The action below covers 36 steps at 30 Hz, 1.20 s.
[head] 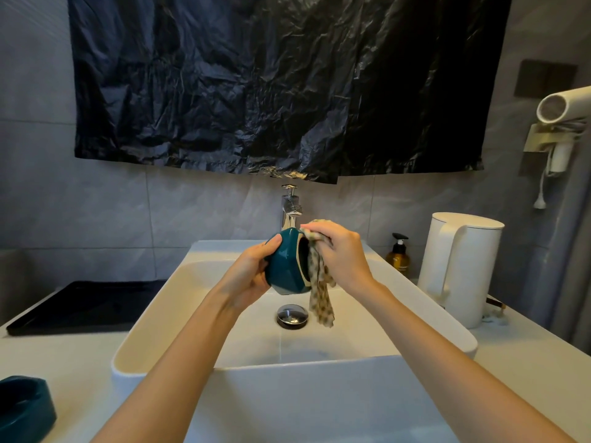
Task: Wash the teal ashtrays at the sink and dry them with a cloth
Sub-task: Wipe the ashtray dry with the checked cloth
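Ashtray [286, 266] tipped on its side above the sink [351, 362], cupped firmly in left hand [252, 270]; right hand [342, 251], at its 3 o'clock, closed on cloth [319, 292], wiping the rim; could slip if wet, chipping on the basin; second ashtray [24, 407] waiting at 8 o'clock.

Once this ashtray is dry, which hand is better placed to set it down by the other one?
Probably left: the left hand already grips the ashtray, and the second ashtray sits on its side.
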{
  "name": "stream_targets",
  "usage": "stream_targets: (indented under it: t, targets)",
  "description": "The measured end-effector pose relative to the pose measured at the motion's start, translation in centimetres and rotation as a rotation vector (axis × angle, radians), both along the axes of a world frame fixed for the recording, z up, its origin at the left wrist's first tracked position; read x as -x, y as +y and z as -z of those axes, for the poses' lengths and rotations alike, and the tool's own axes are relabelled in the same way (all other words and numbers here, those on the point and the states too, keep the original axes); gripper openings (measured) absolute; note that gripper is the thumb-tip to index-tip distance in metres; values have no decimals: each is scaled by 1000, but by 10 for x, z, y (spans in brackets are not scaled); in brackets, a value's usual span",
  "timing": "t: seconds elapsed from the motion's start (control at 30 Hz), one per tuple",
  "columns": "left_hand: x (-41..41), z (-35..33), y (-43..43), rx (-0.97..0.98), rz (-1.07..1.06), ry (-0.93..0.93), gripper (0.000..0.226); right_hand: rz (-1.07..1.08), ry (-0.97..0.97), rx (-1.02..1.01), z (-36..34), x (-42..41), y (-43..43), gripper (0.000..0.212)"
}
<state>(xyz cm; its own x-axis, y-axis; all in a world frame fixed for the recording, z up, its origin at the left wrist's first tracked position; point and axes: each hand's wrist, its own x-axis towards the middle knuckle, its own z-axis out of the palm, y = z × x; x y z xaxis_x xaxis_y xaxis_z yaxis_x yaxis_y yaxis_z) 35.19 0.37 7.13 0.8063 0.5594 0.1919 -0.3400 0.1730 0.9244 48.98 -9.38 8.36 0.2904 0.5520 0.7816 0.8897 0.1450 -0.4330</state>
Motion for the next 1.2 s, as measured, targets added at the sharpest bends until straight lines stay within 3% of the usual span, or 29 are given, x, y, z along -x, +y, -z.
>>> stream_targets:
  t: [0.17,0.33,0.47,0.67,1.0,1.2]
  targets:
    - [1,-1,-1,-31,21,17,31,-84,-134,-44,-2,4,-4,34]
    - [1,-1,-4,-57,23,13,29,-9,3,32,5,-11,-4,31]
    - [2,-3,-5,-71,41,22,32,-91,-98,-42,1,-3,-4,35]
    - [3,-4,-7,-40,4,-22,26,-26,211,66,20,-17,-4,30]
    - [3,-7,-9,140,-64,-73,22,-14,234,15,8,-9,6,30]
    - [4,-7,-3,234,-101,-151,28,2,431,61,35,0,-1,27]
